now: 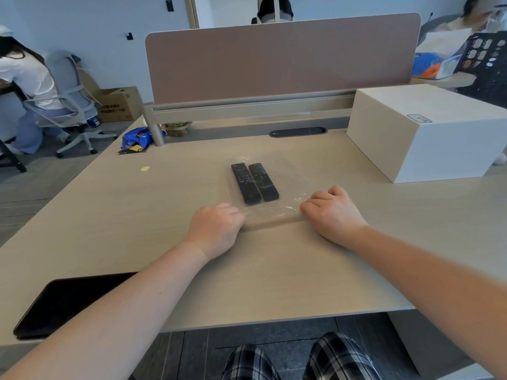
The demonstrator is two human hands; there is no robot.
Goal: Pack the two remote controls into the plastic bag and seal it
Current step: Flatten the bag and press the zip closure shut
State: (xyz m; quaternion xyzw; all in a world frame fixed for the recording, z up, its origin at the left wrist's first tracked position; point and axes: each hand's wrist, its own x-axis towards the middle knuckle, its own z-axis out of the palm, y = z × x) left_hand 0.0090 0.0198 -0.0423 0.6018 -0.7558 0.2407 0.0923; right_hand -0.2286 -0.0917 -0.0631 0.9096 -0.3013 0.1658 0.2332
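A dark tablet (pixel 65 305) lies flat at the near left corner of the desk (pixel 137 215), partly covered by the person's left forearm. That forearm runs diagonally up and to the right, wrist low to the surface. The left hand (pixel 215 230) rests knuckles-up with fingers curled under, pinching the near left corner of the plastic bag (pixel 270 212).

The bag lies flat at the centre of the desk, its near edge stretched between the two hands. Inside it, the left remote control (pixel 245 183) and the right remote control (pixel 263 182) lie side by side, touching or nearly so, long axes pointing away from the person.

The right hand (pixel 332 212) is likewise loosely clenched, knuckles-up, gripping the near right corner of the bag. The right forearm extends diagonally from the lower right.

A white box (pixel 428 133) stands at the far right of the desk, well apart from the bag.
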